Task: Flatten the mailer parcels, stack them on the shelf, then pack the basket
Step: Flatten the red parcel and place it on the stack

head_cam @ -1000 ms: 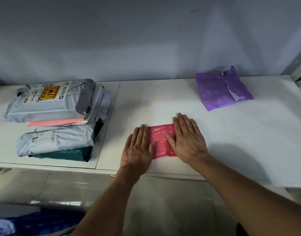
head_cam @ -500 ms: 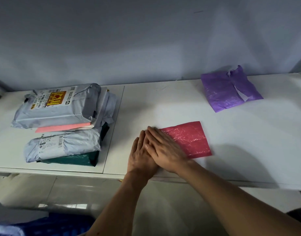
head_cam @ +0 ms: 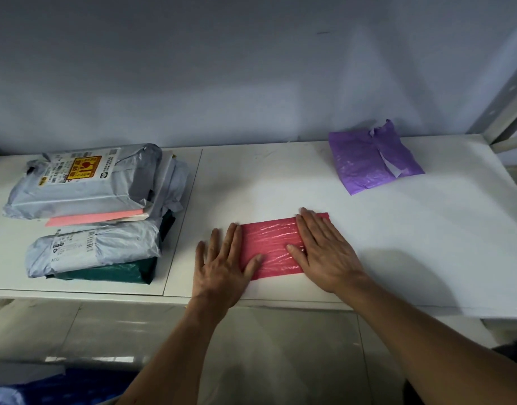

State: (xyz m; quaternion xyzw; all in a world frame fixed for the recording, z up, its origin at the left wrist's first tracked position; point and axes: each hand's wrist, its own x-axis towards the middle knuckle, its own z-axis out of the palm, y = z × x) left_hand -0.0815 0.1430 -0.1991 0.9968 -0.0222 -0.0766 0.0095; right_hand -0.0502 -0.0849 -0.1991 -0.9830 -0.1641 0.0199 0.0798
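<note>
A plain grey-blue painted wall (head_cam: pixel 251 68) is filling the upper half of the frame. Glossy pale floor tiles (head_cam: pixel 280 346) are showing along the bottom, and a grey metal upright post (head_cam: pixel 503 96) is slanting at the upper right.

This looks like a parcel storeroom or mailroom, probably the back room of a courier point. A white shelf (head_cam: pixel 280 176) beside a metal post (head_cam: pixel 502 112) carries stacked grey parcels (head_cam: pixel 105 191) with printed shipping labels (head_cam: pixel 78 169). Behind it is a bare grey wall (head_cam: pixel 251 68), and below it a glossy tiled floor (head_cam: pixel 280 346).
</note>
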